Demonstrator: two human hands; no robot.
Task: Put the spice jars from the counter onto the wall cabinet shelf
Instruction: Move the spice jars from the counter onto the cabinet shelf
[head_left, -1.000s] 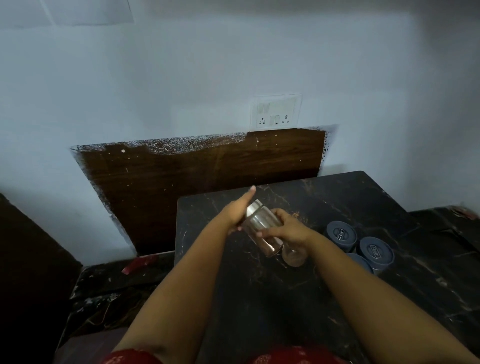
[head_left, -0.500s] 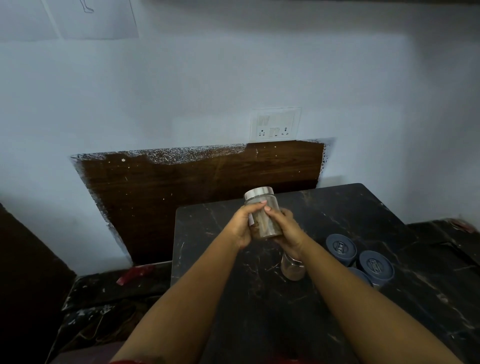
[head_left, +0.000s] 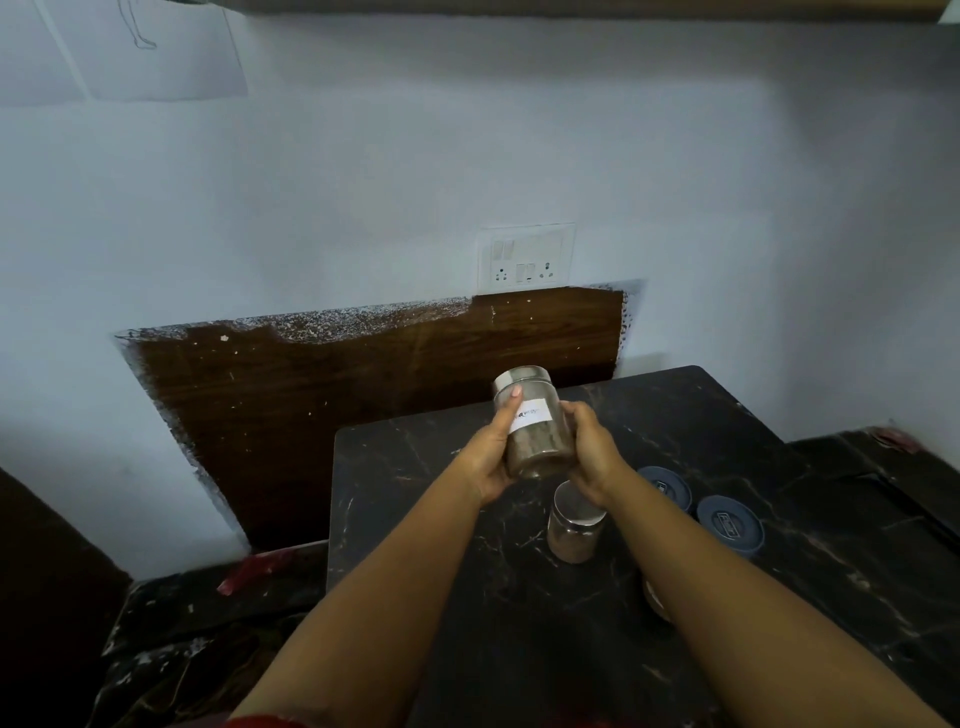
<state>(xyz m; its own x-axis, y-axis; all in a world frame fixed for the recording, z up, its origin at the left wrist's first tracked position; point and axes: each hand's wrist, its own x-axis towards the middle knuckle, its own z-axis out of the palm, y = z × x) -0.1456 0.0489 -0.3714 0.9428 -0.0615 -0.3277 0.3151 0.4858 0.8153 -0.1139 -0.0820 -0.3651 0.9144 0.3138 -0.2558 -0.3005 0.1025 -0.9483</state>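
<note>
Two hands carry one spice jar in the air above the dark marbled desk: the left hand wraps its fingers round the glass body with the thumb lying up toward the metal lid, and the right hand cups the opposite side near the base. Held roughly upright with a slight tilt, the jar shows a white label facing the camera and brown contents filling the lower part. A second spice jar stands on the desk directly beneath the right wrist, and two blue-lidded containers sit just beside the right forearm. Probable hazards: smooth glass may slip during the reach upward, since the grip is on the sides only; a dropped forearm could knock the standing jar over; the dark edge at the top of the frame, presumably the underside of the wall cabinet, may catch the lid if the lift runs too close to the wall. The shelf itself is out of view, so clearance cannot be judged. Compared with half a second earlier, the jar has turned so that its label faces the viewer, the thumb has shifted toward the lid, and the camera has tilted up, exposing more wall and the cabinet edge.
</note>
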